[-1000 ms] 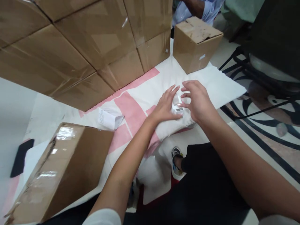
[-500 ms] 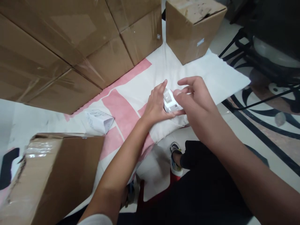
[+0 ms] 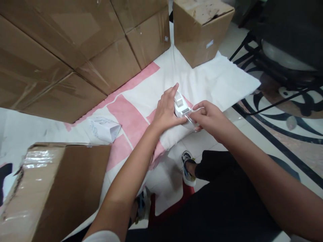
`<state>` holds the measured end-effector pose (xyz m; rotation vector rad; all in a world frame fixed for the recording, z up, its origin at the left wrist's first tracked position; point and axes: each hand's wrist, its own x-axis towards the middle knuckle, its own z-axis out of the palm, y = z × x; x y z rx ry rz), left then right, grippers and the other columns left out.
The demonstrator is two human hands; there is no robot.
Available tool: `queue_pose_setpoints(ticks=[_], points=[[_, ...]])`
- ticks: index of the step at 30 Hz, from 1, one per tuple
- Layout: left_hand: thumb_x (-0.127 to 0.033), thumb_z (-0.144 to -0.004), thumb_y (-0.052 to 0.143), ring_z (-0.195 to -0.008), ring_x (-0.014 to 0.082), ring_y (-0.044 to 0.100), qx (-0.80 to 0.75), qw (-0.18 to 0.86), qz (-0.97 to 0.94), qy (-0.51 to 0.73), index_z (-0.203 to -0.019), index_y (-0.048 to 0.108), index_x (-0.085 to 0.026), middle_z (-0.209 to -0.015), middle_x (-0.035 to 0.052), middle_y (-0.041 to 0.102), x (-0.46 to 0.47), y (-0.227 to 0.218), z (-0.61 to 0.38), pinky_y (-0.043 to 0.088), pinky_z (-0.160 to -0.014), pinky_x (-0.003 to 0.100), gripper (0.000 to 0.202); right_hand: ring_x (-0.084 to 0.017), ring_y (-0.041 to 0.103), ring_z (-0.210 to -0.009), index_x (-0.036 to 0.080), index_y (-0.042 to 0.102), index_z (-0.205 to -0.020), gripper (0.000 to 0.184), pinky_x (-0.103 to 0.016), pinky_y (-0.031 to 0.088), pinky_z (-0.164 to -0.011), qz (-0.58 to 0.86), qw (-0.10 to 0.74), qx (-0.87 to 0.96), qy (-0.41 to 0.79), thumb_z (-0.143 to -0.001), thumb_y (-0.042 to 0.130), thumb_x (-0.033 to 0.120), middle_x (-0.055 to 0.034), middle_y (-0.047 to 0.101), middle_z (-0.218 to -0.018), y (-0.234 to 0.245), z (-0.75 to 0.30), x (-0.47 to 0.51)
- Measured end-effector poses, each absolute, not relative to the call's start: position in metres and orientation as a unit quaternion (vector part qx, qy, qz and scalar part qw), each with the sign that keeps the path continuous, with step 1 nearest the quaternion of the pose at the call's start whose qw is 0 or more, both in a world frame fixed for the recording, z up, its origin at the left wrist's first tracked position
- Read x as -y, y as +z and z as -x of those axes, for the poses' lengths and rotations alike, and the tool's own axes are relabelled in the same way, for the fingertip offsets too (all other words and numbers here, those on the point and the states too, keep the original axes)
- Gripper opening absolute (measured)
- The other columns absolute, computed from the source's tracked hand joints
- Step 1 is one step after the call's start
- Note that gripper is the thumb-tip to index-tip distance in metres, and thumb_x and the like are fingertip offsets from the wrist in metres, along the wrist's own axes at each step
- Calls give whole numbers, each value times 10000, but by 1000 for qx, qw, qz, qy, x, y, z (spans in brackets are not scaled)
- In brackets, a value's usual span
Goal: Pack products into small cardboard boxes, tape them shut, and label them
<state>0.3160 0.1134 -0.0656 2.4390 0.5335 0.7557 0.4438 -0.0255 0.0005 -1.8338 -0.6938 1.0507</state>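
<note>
My left hand is closed around the far left side of a small white case that has a pale grey part on top and a darker grey panel near its lower end. Its thumb lies along the near edge. My right hand pinches clear, shiny film at the case's near right end, thumb against fingers. Whether the film is joined to the case I cannot tell. The case is over the white and pink sheet, close to its front edge.
Large taped cardboard boxes stand stacked at the back left. Another carton is at the back right, and one at the front left. A folded paper with handwriting lies on the sheet. A black chair stands at right.
My right hand has come down and its fingers have closed on the clear film. More of the white case now shows. The view has shifted slightly.
</note>
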Motion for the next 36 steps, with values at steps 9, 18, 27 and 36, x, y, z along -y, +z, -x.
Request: queue_pose_setpoints(ticks=[9,18,27,36], points=[[-705,-715,782,-1442,391,363,-194,260,-897,300,-1574,161,-310,-1573,166,345,-114,-69,-316,346,-1166,553,1132,-128,523,-502,241,521,-937,266,-247,414,-492,730,439,321,413,-774,701,131,70,580,-576,10,-439,24],[-684,-683,807,-1399,393,407,-205,251,-897,299,-1570,200,-299,-1545,162,382,-113,-70,-316,383,-1129,536,1143,-118,458,-430,239,505,-877,243,-243,358,-442,717,471,298,418,-787,715,157,87,500,-492,7,-439,18],[-603,-699,810,-1421,393,378,-207,268,-897,284,-1573,183,-300,-1550,146,366,-113,-68,-315,365,-1141,562,1118,-103,478,-464,241,435,-855,322,-205,349,-425,664,531,257,459,-802,751,275,66,548,-526,-25,-436,21],[-539,-663,852,-1428,384,391,-214,233,-909,271,-1575,209,-292,-1553,165,373,-112,-65,-313,402,-1130,542,1143,-116,442,-459,259,387,-874,311,-228,340,-454,674,507,320,432,-794,677,338,91,510,-512,-38,-434,26]])
